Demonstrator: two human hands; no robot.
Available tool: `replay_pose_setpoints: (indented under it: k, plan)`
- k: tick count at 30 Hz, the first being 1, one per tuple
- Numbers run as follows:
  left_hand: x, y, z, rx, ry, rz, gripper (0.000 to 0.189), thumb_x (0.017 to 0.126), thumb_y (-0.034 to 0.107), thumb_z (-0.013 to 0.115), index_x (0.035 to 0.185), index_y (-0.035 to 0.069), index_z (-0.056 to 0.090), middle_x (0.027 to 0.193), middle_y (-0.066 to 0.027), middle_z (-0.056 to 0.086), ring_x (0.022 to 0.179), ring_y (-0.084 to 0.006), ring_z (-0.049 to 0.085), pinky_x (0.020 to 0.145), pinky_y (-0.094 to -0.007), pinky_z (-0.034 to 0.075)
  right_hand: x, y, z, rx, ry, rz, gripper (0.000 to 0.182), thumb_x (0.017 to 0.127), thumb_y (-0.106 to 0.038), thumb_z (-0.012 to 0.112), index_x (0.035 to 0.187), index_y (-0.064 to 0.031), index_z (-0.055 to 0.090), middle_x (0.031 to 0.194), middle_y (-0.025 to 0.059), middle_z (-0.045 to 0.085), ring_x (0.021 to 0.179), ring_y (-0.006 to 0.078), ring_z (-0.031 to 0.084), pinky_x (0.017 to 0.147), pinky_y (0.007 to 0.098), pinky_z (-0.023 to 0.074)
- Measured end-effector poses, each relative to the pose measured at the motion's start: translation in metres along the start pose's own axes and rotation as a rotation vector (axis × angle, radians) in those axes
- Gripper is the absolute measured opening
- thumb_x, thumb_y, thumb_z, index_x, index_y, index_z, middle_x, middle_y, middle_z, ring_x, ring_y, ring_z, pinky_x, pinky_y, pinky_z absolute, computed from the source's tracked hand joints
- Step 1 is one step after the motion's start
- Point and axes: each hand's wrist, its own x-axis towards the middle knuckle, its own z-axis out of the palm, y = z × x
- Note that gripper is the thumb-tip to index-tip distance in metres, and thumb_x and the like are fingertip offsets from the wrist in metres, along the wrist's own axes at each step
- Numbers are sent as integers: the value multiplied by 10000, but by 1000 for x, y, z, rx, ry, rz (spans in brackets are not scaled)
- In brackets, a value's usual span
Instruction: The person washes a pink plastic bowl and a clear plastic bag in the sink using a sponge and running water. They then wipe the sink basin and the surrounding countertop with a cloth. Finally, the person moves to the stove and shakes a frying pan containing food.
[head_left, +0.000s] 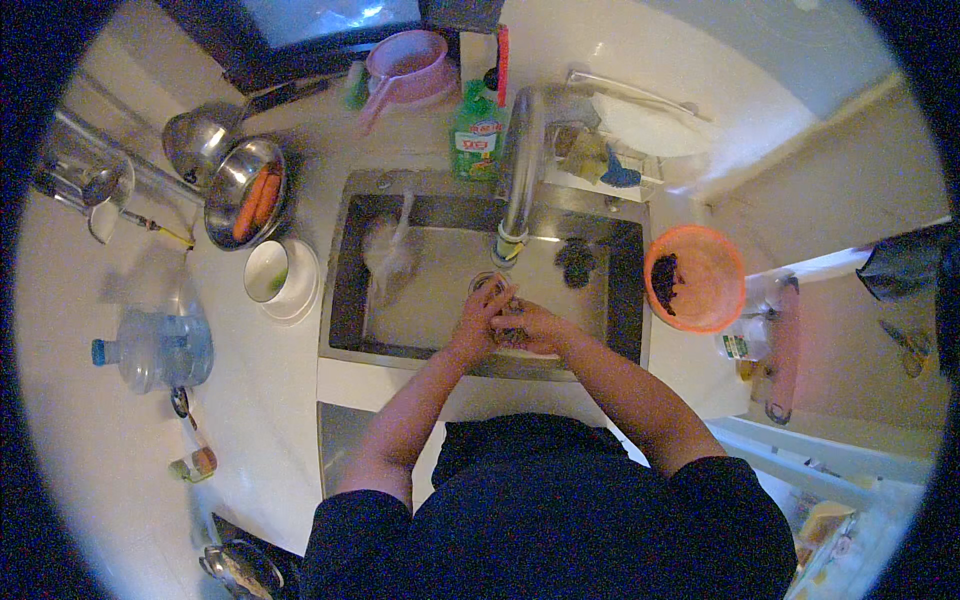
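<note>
Both my hands meet over the stainless steel sink (420, 300), just below the end of the faucet (517, 180). My left hand (480, 319) and my right hand (532, 326) close around a small dark clump (511, 335), too blurred to name. Under my right wrist shows a pinkish, pale-rimmed thing (536, 349), mostly hidden. Another dark clump (576, 262) lies on the sink floor to the right. A translucent whitish thing (390, 247), perhaps a plastic bag, is at the sink's left side.
Right of the sink stands an orange plastic basin (705, 281) holding dark pieces (664, 285). Behind are a green detergent bottle (476, 139) and a pink dipper (409, 67). Leftward sit a metal bowl with carrots (259, 202), a white cup (265, 271) and a water jug (165, 352).
</note>
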Motion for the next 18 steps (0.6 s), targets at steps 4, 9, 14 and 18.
replay_pose_setpoints:
  k: [4,9,14,18]
  plan:
    - [26,-17,5,-34,-294,-54,578,720,122,610,1263,137,413,1202,-172,475,1060,-352,493,865,-432,421,30,-27,-31,-696,-115,94,380,662,-174,735,975,-44,563,865,85,605,762,165,585,665,315,493]
    - [61,-44,21,292,-550,-205,264,771,189,540,1010,82,573,930,-171,618,826,-351,603,712,-460,476,81,-31,-47,-1144,23,163,240,615,-172,726,759,-18,611,668,87,622,651,216,611,630,400,501]
    - [65,-75,41,318,-406,-229,212,768,197,517,905,55,594,879,-164,633,784,-343,615,692,-449,487,129,5,-89,-1515,-47,-666,294,672,-158,629,949,-61,599,927,131,635,833,294,611,733,402,492]
    - [59,-123,52,409,-604,-377,228,771,210,516,915,63,615,893,-173,633,806,-344,615,724,-444,489,160,31,-95,-1739,62,-333,316,739,-175,541,1050,-122,563,1071,122,594,963,279,573,852,390,455]
